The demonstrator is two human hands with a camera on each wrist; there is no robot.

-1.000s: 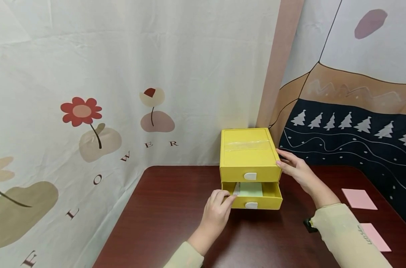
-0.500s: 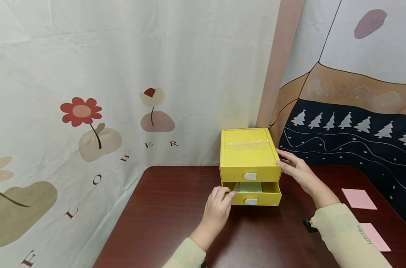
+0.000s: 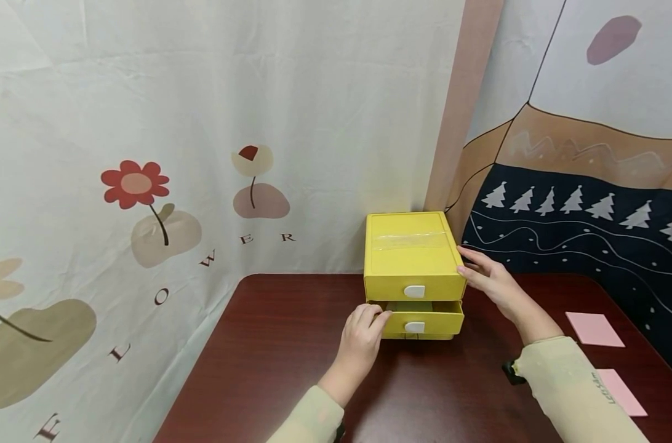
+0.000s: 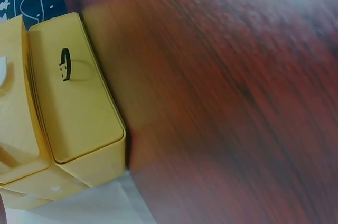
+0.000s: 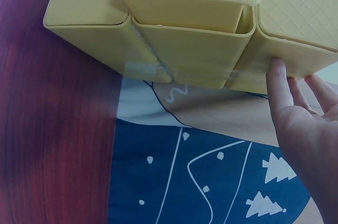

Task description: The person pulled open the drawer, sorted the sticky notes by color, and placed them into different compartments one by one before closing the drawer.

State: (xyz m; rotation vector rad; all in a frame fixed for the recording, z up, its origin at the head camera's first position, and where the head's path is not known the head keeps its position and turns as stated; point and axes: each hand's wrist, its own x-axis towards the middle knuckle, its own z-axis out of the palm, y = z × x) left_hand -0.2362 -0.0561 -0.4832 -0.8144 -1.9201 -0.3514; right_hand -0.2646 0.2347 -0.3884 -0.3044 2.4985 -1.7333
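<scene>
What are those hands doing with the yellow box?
They're busy with the yellow drawer box. The person's left hand grips the left end of the middle drawer's front. That drawer is partly open, with something pale green inside. The right hand touches the box's right side near the top. Two pink sheets lie on the table, off to the right.

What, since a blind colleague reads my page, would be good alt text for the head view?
A person's left grip holds the left corner of the partly open middle drawer of a yellow cabinet, while the right grip touches its right side. Green paper shows inside; two pink sheets lie on the dark red table.
</scene>
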